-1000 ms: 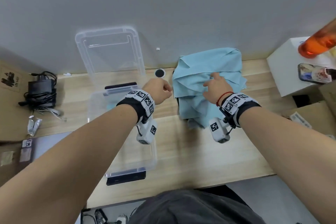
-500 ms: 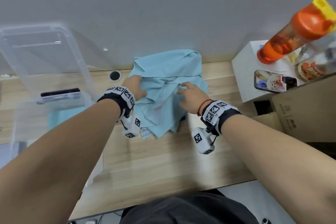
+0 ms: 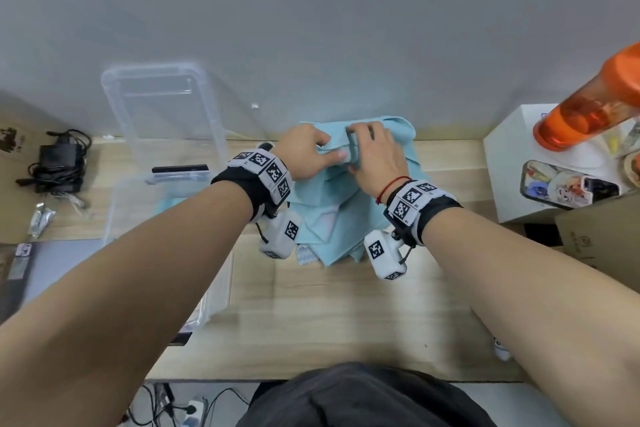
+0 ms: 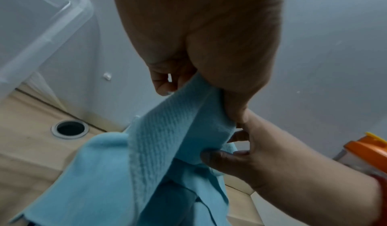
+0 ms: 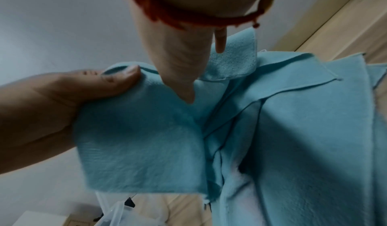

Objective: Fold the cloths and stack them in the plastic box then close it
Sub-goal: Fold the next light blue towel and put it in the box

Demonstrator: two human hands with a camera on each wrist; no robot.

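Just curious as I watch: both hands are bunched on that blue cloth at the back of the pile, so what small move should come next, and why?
Probably lift that top cloth clear of the pile. The left hand and the right hand both pinch one edge of it close together, while it lies on other cloths, so it needs separating before it can be folded.

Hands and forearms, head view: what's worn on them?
Forearms bare, no sleeves. Each wrist has a black band carrying white square-coded marker tiles, with a white camera block hanging beneath, also marked. The right hand adds a thin red string bracelet; the left hand has none.
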